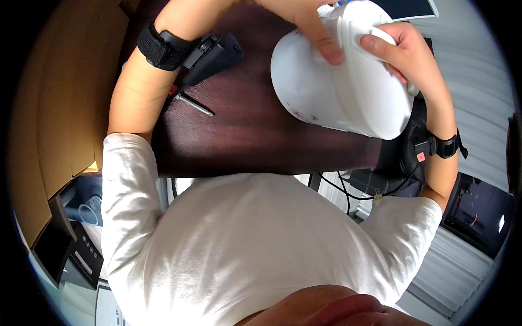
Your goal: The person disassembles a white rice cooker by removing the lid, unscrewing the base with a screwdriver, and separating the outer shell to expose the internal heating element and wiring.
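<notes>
A white round-bodied container (307,81) with small reddish flower prints lies tilted on its side above the dark tabletop, at the upper right. Its wide smooth white end piece (375,103) faces right and towards me. My left hand (307,22) reaches over from the far side, thumb pressed on the body near the seam; its other fingers are mostly hidden behind the container. My right hand (405,51) grips the rim of the end piece from the right, thumb on top and fingers curled beneath. Whatever is inside the container is hidden.
On the dark red-brown table (244,141) lie a screwdriver (194,103) and a black plastic object (215,58), both beside my left forearm. A cardboard box (60,108) stands at the left. Black cables (353,196) and a black bag (416,138) are at the right edge.
</notes>
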Tool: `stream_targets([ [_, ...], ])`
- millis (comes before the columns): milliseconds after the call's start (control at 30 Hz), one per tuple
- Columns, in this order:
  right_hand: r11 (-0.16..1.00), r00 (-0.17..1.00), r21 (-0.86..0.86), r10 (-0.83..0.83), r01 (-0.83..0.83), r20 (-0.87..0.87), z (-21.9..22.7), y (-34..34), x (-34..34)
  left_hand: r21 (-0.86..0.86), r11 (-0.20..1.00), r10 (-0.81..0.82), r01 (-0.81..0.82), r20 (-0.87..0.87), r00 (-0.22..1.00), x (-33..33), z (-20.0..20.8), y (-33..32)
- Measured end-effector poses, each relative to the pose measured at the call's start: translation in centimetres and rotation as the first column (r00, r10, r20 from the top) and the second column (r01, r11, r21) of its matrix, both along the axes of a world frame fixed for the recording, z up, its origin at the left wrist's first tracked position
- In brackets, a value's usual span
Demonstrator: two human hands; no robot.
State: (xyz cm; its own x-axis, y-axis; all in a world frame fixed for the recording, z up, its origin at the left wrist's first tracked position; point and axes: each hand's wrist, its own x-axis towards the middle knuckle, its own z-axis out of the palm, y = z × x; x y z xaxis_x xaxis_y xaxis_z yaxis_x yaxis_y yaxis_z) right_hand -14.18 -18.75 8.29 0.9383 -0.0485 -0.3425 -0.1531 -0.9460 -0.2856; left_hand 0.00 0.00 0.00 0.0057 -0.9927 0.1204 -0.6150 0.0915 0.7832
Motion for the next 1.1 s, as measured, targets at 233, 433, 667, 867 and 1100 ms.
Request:
stream_targets([
  [233, 0.991, 0.997, 0.113, 0.072, -0.072, -0.002, 0.1, -2.1, -0.7, -0.171, 0.984, -0.064, 0.042, -0.123, 0.99, -1.2, -0.8, -1.5],
  [433, 0.938, 0.879, 0.332, -0.074, -0.099, 0.471, 0.6, -7.9, -1.8, -0.167, 0.982, 0.086, -0.091, -0.041, 0.995, -0.3, -2.5, -1.4],
  [667, 0.622, 0.684, 0.773, -0.62, 0.129, 0.385, -7.6, -18.5, -7.6, -0.459, 0.857, 0.286, -0.233, 0.049, 0.957, -4.7, -1.4, -4.8],
  [867, 0.518, 0.72, 0.807, -0.671, 0.284, 0.178, -7.1, -12.8, -7.3, -0.453, 0.848, 0.398, -0.273, 0.207, 0.894, -5.5, 0.0, -5.7],
  [1100, 0.646, 0.79, 0.741, -0.545, 0.184, 0.279, -11.1, -17.0, -4.9, -0.407, 0.864, 0.403, -0.298, 0.203, 0.892, -6.0, 0.6, -6.8],
])
